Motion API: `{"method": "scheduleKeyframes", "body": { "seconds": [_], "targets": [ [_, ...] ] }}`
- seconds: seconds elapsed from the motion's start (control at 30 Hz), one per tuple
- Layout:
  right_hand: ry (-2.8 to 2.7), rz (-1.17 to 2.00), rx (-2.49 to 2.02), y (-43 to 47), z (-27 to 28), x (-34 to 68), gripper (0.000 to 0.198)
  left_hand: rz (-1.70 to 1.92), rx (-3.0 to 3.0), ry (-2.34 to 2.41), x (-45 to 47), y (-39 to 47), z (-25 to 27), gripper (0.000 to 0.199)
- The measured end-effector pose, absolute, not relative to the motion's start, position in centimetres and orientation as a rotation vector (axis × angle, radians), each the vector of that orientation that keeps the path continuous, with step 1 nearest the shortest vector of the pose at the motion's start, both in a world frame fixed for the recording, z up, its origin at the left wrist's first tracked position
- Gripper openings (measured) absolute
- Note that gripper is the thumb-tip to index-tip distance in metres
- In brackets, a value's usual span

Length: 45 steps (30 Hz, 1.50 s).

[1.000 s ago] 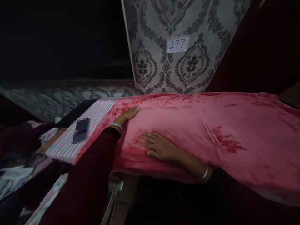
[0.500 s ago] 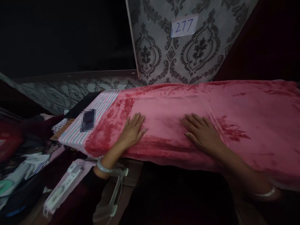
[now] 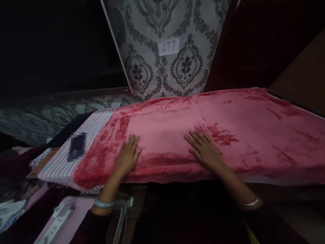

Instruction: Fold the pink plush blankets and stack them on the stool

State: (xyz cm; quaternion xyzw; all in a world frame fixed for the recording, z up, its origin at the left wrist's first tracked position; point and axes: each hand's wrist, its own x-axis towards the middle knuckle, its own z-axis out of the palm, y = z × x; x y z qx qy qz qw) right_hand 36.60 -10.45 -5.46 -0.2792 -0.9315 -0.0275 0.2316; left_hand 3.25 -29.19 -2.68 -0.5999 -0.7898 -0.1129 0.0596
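A smooth pink rectangle of cloth [image 3: 162, 127] lies flat on a pink plush blanket [image 3: 254, 135] with dark red patches. I cannot tell whether it is a separate piece. My left hand [image 3: 128, 156] rests palm down at its left end, fingers spread. Toward the right end, beside two pale crease lines, my right hand [image 3: 204, 149] also lies flat with its fingers apart. Neither hand grips anything. A bangle circles each wrist.
Striped cloth [image 3: 96, 127] covers the left end of the surface, with a blurred-out dark object [image 3: 77, 146] on it. A power strip [image 3: 57, 223] sits at lower left near piled clothes. Behind are a large dark screen [image 3: 56, 44] and a wall label reading 277 [image 3: 168, 46].
The view has swung to the right, so the blanket, wall label and screen appear farther left. Both hands stay flat near the same parts of the pink cloth.
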Motion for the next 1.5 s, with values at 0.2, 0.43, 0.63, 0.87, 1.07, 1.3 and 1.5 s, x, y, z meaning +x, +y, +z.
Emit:
{"method": "scheduleKeyframes", "body": {
  "seconds": [0.2, 0.43, 0.63, 0.87, 1.07, 1.3, 1.5],
  "targets": [
    [-2.465, 0.034, -0.804, -12.0, -6.8, 39.2, 0.054, -0.384, -1.781, -2.325, 3.4, -31.3, -3.2, 0.059],
    [-2.264, 0.264, -0.882, -12.9, -7.9, 42.7, 0.053, -0.472, -1.734, -2.146, 4.4, -32.7, -3.1, 0.057],
    [-2.212, 0.1, -0.836, -13.5, -4.3, 40.4, 0.053, -0.477, -1.942, -1.841, 12.1, -28.0, -2.0, 0.06],
    [-2.464, -0.1, -0.762, -11.5, -4.4, 36.7, 0.049, -0.383, -1.86, -1.872, 16.9, -25.9, -4.6, 0.057],
    [-2.361, -0.028, -0.787, -11.3, -7.6, 38.4, 0.049, -0.419, -1.811, -1.822, 16.6, -26.1, -5.5, 0.056],
    [-2.194, 0.057, -0.761, -12.1, -9.1, 39.8, 0.052, -0.568, -1.76, -1.727, 16.9, -26.1, -6.1, 0.052],
    [-2.155, 0.064, -0.772, -12.1, -10.2, 40.5, 0.051, -0.639, -1.883, -1.669, 16.4, -28.4, -5.7, 0.051]
  ]
}}
